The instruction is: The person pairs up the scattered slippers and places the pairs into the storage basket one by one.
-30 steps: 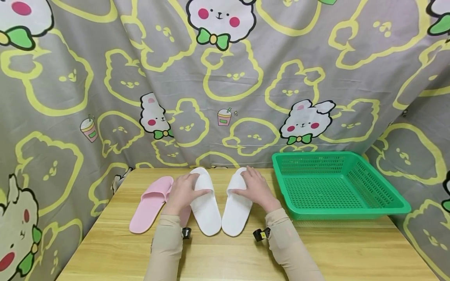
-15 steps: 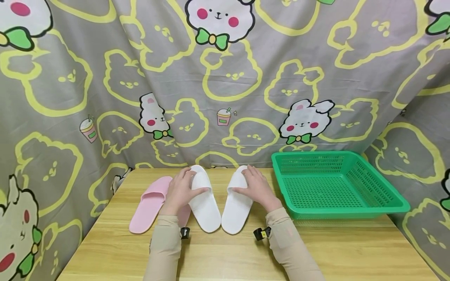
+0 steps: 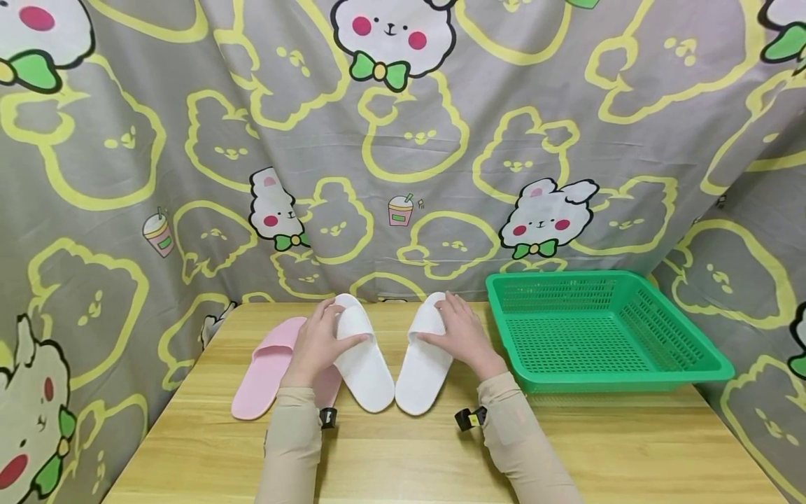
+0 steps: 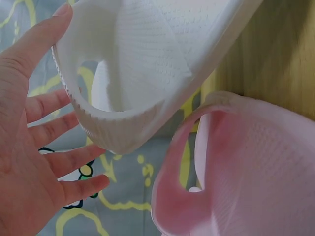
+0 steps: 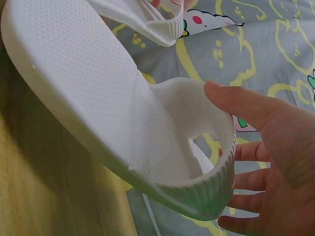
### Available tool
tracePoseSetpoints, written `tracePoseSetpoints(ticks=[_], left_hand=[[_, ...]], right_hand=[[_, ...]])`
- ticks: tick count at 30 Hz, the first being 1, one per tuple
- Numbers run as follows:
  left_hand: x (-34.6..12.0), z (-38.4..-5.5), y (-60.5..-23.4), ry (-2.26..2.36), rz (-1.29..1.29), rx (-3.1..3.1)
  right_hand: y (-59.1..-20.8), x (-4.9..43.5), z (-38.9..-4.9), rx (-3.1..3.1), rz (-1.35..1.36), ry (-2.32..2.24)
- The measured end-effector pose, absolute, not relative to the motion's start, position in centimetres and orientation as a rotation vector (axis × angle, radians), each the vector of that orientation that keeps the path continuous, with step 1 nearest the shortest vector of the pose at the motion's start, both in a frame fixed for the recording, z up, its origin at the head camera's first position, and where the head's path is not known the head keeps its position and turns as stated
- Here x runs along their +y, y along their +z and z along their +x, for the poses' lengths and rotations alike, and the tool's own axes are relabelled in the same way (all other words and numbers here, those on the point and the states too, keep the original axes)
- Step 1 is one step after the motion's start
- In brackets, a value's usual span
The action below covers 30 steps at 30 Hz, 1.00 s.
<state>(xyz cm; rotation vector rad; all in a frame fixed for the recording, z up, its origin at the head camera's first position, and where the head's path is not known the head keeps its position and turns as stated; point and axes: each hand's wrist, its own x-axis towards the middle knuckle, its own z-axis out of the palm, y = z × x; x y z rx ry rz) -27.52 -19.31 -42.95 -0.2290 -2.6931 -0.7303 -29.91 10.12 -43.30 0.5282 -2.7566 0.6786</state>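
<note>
Two white slippers lie side by side at mid-table, heels close together and toes spread apart. My left hand (image 3: 315, 343) holds the left white slipper (image 3: 366, 374) at its strap; in the left wrist view the thumb lies on the strap's edge, with the fingers along the outside. The right white slipper (image 3: 418, 374) is held the same way by my right hand (image 3: 464, 332), its thumb on the strap (image 5: 216, 184) rim in the right wrist view. Left of them is a pink slipper (image 3: 259, 381). A second pink slipper (image 3: 329, 385) is partly hidden by my left hand and wrist.
A green plastic basket (image 3: 620, 381) with perforated sides stands at the right of the wooden table (image 3: 403, 462). A patterned grey curtain (image 3: 434, 238) hangs behind the table's far edge and on both sides. Small black devices are strapped at both wrists.
Both white slippers have shifted slightly away from me, their toes spreading a little further apart. My left hand has moved slightly left with its slipper. The pink slippers and basket stay put.
</note>
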Motion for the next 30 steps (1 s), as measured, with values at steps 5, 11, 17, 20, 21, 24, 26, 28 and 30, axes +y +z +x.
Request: tracePoseSetpoints(ticks=[5,11,17,20,21,24,26,28,30], left_hand=[[-19.5,-27.39,-42.73,-0.75,-0.197,-2.686],[-19.82,-27.32,-42.55,-0.746,-0.178,-2.657],[-19.99,-27.2,-42.45,-0.763,-0.13,-2.634],[-20.0,-27.12,-42.38,-0.775,-0.105,-2.621],[-20.0,-27.1,-42.36,-0.775,-0.1,-2.613],[-19.99,-27.07,-42.37,-0.765,-0.09,-2.587],[-19.97,-27.07,-42.36,-0.758,-0.082,-2.569],[-19.93,-27.07,-42.32,-0.759,-0.068,-2.554],[-19.87,-27.06,-42.25,-0.763,-0.047,-2.548]], right_hand=[[-43.07,10.08,-29.81,-2.752,0.5,0.674],[-42.85,10.15,-29.81,-2.744,0.468,0.67],[-42.8,10.23,-29.93,-2.701,0.441,0.681],[-42.83,10.25,-29.97,-2.673,0.428,0.692],[-42.83,10.26,-29.97,-2.665,0.424,0.695],[-42.77,10.28,-29.93,-2.654,0.41,0.714],[-42.72,10.29,-29.91,-2.649,0.402,0.724],[-42.67,10.28,-29.86,-2.644,0.391,0.728],[-42.62,10.27,-29.82,-2.633,0.383,0.729]])
